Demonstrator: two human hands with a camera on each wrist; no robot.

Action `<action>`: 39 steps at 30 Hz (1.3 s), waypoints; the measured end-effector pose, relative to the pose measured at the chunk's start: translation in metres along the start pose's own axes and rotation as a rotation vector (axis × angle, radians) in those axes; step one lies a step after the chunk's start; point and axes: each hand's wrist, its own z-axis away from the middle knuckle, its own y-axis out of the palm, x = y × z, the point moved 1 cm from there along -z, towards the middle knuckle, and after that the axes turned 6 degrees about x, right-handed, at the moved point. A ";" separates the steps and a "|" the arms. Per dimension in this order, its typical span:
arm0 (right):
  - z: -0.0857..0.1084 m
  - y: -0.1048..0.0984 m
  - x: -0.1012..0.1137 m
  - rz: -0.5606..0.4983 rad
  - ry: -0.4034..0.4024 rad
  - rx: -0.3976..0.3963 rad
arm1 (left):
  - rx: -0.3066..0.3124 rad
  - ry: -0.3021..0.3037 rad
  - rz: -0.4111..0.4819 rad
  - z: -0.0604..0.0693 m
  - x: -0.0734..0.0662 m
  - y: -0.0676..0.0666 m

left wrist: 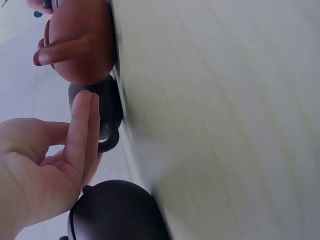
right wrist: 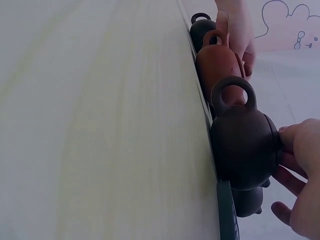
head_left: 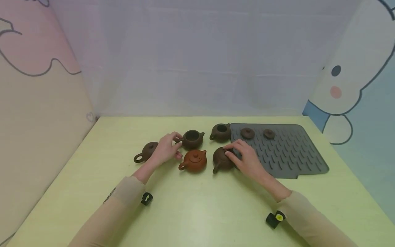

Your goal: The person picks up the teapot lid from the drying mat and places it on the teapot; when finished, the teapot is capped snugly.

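Our right hand [head_left: 248, 160] pinches the top of the dark pot [head_left: 220, 159] by the mat [head_left: 297, 140]. Our left hand [head_left: 166, 148] is at an open pot [head_left: 195, 145]; we can't tell if it grips. The red pot [head_left: 195, 164] looks done; two lids [head_left: 247, 133] wait.

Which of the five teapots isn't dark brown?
The orange-brown teapot, between the left hand and right hand in the head view. Colour sets it apart: the other four teapots are dark brown.
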 end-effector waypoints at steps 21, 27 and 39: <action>-0.002 -0.006 -0.001 0.011 -0.001 0.017 | -0.021 0.000 -0.128 0.010 -0.005 -0.002; -0.001 -0.005 -0.001 0.017 -0.014 0.030 | -0.029 -0.017 -0.155 0.012 -0.002 -0.001; -0.005 -0.011 -0.001 0.017 0.019 0.075 | -0.038 -0.011 -0.085 0.012 -0.003 0.002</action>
